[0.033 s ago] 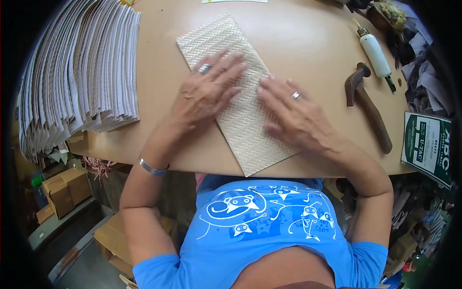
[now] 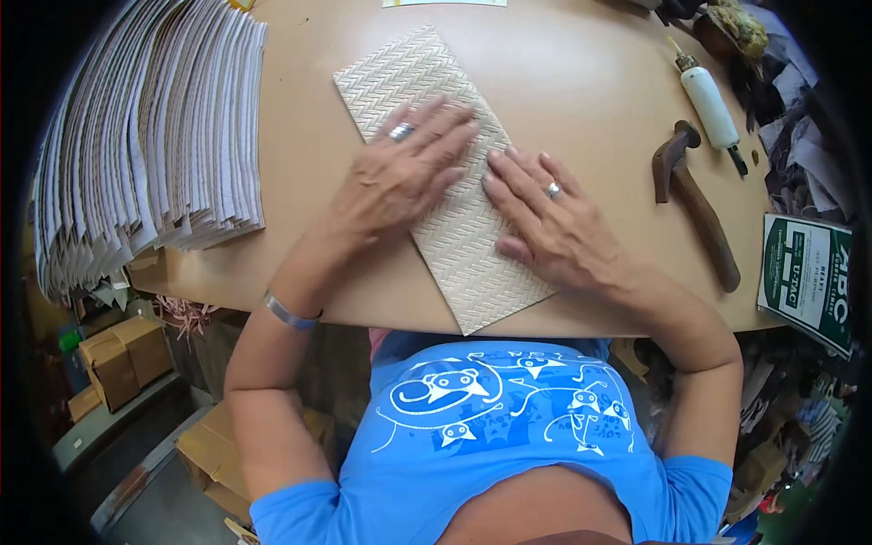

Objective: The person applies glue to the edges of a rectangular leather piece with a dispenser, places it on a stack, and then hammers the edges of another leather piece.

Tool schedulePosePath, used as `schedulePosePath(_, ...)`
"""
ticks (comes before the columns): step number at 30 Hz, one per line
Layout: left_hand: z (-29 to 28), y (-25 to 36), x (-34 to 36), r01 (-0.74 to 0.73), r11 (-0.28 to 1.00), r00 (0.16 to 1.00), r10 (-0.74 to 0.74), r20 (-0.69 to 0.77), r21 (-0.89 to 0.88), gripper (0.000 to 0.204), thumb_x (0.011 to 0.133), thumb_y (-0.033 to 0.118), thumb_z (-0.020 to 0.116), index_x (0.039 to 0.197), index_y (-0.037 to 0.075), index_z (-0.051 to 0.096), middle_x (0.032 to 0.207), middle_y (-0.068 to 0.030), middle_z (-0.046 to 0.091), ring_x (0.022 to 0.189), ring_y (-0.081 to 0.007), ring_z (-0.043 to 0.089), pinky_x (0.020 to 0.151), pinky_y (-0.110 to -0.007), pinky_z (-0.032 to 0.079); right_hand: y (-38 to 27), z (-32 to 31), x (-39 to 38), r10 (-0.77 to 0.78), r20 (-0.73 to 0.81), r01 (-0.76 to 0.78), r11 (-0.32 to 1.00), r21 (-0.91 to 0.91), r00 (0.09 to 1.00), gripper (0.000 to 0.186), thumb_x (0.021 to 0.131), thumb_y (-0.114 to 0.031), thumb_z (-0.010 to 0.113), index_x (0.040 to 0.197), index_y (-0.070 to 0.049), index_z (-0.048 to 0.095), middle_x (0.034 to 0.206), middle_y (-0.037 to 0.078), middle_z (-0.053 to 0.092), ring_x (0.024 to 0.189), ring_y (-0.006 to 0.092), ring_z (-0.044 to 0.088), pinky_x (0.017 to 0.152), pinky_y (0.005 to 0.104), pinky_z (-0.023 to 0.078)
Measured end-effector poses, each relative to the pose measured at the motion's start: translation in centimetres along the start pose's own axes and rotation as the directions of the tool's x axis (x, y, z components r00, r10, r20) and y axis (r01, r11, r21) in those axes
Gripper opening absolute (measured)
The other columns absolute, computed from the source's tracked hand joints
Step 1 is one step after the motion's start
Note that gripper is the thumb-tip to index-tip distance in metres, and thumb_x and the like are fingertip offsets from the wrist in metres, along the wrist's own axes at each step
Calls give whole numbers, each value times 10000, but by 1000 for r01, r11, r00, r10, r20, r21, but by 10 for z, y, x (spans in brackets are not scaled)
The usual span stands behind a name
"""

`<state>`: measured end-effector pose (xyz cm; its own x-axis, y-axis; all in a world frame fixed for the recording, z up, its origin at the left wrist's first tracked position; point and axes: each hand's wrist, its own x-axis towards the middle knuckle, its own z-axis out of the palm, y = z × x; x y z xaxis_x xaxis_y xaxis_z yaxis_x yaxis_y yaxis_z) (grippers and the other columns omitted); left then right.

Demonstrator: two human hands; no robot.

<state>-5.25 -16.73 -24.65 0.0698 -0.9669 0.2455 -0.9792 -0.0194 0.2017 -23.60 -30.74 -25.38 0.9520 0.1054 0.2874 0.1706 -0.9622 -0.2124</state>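
A cream panel woven in a herringbone pattern [image 2: 472, 241] lies flat and slantwise on the table, its near corner at the table's front edge. Across its middle rests my left hand [image 2: 395, 173], open with the fingers stretched out and slightly blurred; it wears a wide silver ring. My right hand [image 2: 554, 213] lies on the panel's right edge, palm down, fingers extended and a little apart, also ringed. Neither hand grips anything. Part of the panel is hidden beneath both hands.
A tall stack of white-edged sheets [image 2: 195, 136] fills the table's left side. To the right lie a hammer [image 2: 695, 200], a white squeeze bottle [image 2: 708, 102] and a green-and-white can [image 2: 804, 277]. Dark scraps [image 2: 813, 150] crowd the right rim. Cardboard boxes [image 2: 127, 359] stand below at left.
My left hand has slid slightly to the right and nearer over the panel. The fingers of my right hand have shifted a little. The panel stays in place.
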Motion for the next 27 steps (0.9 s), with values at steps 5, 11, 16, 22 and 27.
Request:
schedulePosePath(5,2,8,14,-21,998,988,12,156,55,470,924,273,427,1351,82,389,1443,-79,316,1340,-259,273,1100,-446,157,1,1,-2,-4,42,4,1000,0,999,537,821,-323,572,1223,22,481,1324,197,420,1267,312,374,1050,477,262)
schedulePosePath(11,13,-14,29,82,993,995,-87,53,84,488,937,323,412,1361,86,371,1436,-102,320,1332,-284,279,1095,-454,167,0,0,-2,2,61,-1,1000,-8,998,526,844,-324,537,1238,20,470,1345,197,401,1275,314,363,1052,473,259)
schedulePosePath(16,15,-42,47,153,975,988,-154,-8,158,509,943,349,401,1370,79,347,1431,-132,317,1330,-293,277,1095,-425,188,0,2,-2,3,57,-3,1000,-3,998,533,845,-327,531,1243,20,466,1357,195,390,1278,312,361,1055,467,256)
schedulePosePath(22,24,-65,49,165,974,985,-155,-70,158,646,881,544,396,1356,106,373,1442,-110,303,1335,-297,266,1092,-464,181,-1,-1,-1,0,54,-1,1000,16,999,539,824,-317,555,1234,23,471,1346,189,402,1266,306,376,1050,460,265)
schedulePosePath(27,19,-56,51,148,957,989,-149,-14,250,679,824,630,421,1354,206,393,1447,-111,285,1341,-347,231,1095,-473,165,3,-4,1,-8,25,7,999,33,1000,516,794,-300,601,1196,6,499,1307,175,438,1237,305,404,1027,445,298)
